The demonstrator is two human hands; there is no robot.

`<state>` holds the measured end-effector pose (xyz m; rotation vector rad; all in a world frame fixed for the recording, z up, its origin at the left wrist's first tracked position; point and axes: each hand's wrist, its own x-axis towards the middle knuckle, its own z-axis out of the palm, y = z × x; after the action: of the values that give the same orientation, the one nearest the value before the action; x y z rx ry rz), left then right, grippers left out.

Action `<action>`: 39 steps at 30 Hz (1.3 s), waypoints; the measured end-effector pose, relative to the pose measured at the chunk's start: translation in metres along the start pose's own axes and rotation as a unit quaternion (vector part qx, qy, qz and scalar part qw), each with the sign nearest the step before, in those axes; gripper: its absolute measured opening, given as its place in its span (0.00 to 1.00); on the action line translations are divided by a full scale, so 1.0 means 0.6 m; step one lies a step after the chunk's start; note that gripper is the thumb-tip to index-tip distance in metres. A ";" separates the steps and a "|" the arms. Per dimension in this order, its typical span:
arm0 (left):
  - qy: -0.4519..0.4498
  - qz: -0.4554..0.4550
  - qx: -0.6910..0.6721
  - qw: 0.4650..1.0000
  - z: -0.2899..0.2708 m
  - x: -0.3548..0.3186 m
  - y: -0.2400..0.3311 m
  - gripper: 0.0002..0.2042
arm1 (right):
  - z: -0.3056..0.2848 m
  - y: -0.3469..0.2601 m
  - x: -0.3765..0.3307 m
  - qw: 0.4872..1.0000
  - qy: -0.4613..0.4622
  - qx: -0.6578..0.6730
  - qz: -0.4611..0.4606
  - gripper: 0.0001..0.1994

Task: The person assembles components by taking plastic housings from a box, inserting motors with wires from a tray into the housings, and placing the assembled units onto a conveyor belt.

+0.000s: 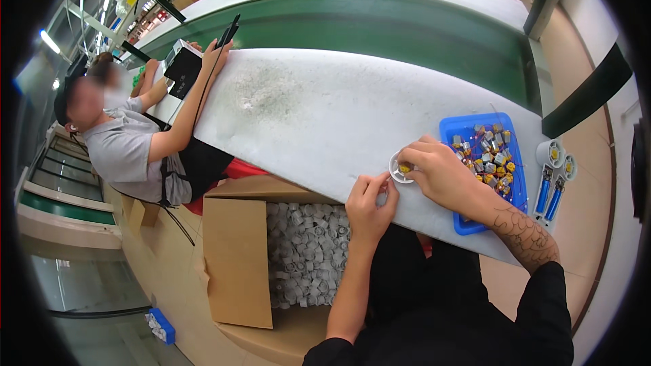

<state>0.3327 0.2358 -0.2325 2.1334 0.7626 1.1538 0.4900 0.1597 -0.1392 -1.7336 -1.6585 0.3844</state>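
A white round plastic housing (393,171) rests at the table's near edge, between my two hands. The fingers of my left hand (370,207) are pinched together at its left rim. Over the housing, my right hand (437,171) grips a small motor (405,166) with a yellow end, which sits in or just above the opening. My fingers hide part of both pieces. Just right of my right hand, a blue tray (468,225) holds many small silver-and-yellow motors (489,157) with thin wires.
Two white assemblies with blue cylinders (555,198) lie right of the tray. An open cardboard box (237,264) full of white plastic parts (308,254) stands below the table edge. A green belt (380,24) runs behind the white tabletop (319,115). A co-worker (135,142) sits at left.
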 end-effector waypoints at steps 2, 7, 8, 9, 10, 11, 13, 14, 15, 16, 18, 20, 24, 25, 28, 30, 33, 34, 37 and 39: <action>0.002 -0.002 -0.001 1.000 0.001 0.002 0.000 0.10 | 0.006 0.005 -0.002 1.000 0.001 0.020 0.009 0.07; 0.013 -0.018 0.004 1.000 0.006 -0.001 0.004 0.11 | 0.011 0.010 -0.005 0.999 0.038 0.030 -0.019 0.10; 0.015 -0.017 0.006 1.000 0.008 -0.001 0.004 0.11 | 0.012 0.007 -0.006 0.997 0.034 0.062 0.012 0.10; 0.020 -0.024 0.008 0.999 0.010 -0.002 0.004 0.11 | 0.012 0.006 -0.005 0.994 0.029 0.094 0.042 0.10; 0.025 -0.031 0.009 0.999 0.012 -0.004 0.005 0.11 | 0.013 0.011 -0.007 0.994 0.028 0.095 0.041 0.10; 0.026 -0.031 0.010 0.999 0.014 -0.004 0.004 0.11 | 0.016 0.018 -0.010 0.997 0.050 0.054 0.010 0.10; 0.029 -0.017 0.020 0.999 0.016 -0.004 0.002 0.11 | 0.018 0.020 -0.012 0.997 0.071 0.014 -0.020 0.10; 0.028 -0.019 0.020 0.999 0.016 -0.005 0.001 0.11 | 0.018 0.018 -0.012 0.997 0.076 0.015 0.007 0.10; 0.030 -0.017 0.020 0.999 0.015 -0.005 0.001 0.11 | 0.018 0.018 -0.013 0.996 0.082 0.017 0.034 0.10; 0.032 -0.015 0.020 0.999 0.015 -0.005 0.001 0.11 | 0.019 0.019 -0.015 0.996 0.081 0.017 0.036 0.10; 0.027 -0.013 0.016 0.999 0.011 -0.004 0.003 0.11 | 0.023 0.025 -0.019 0.994 0.082 0.023 0.069 0.10; 0.023 -0.008 0.010 1.000 0.008 -0.001 0.006 0.11 | 0.025 0.028 -0.022 0.994 0.089 0.026 0.055 0.10; -0.011 -0.009 -0.003 1.000 -0.013 0.004 0.009 0.09 | 0.005 0.022 -0.020 0.997 0.046 -0.048 -0.042 0.10; -0.028 -0.016 -0.005 0.999 -0.019 0.006 0.010 0.09 | 0.003 0.026 -0.022 0.997 0.046 -0.050 -0.040 0.10; -0.058 -0.014 0.022 0.998 -0.034 0.010 0.008 0.07 | -0.002 0.033 -0.027 0.967 -0.025 -0.199 -0.157 0.15; -0.080 -0.017 0.044 0.996 -0.044 0.011 0.008 0.06 | 0.002 0.032 -0.032 0.967 -0.031 -0.196 -0.161 0.15; -0.099 -0.026 0.042 0.994 -0.054 0.011 0.008 0.05 | 0.003 0.030 -0.037 0.966 -0.033 -0.195 -0.167 0.15; -0.101 -0.059 0.020 0.993 -0.058 0.014 0.014 0.04 | 0.002 0.030 -0.038 0.965 -0.030 -0.198 -0.171 0.15; -0.097 -0.093 -0.002 0.991 -0.060 0.015 0.012 0.03 | 0.006 0.048 -0.043 0.955 -0.034 -0.226 -0.188 0.16; -0.090 -0.094 0.002 0.992 -0.060 0.017 0.004 0.03 | 0.008 0.049 -0.042 0.957 -0.028 -0.215 -0.191 0.16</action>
<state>0.3066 0.2495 -0.2094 2.0842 0.8620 0.8511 0.5056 0.1384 -0.1680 -1.6459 -2.1845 -0.1210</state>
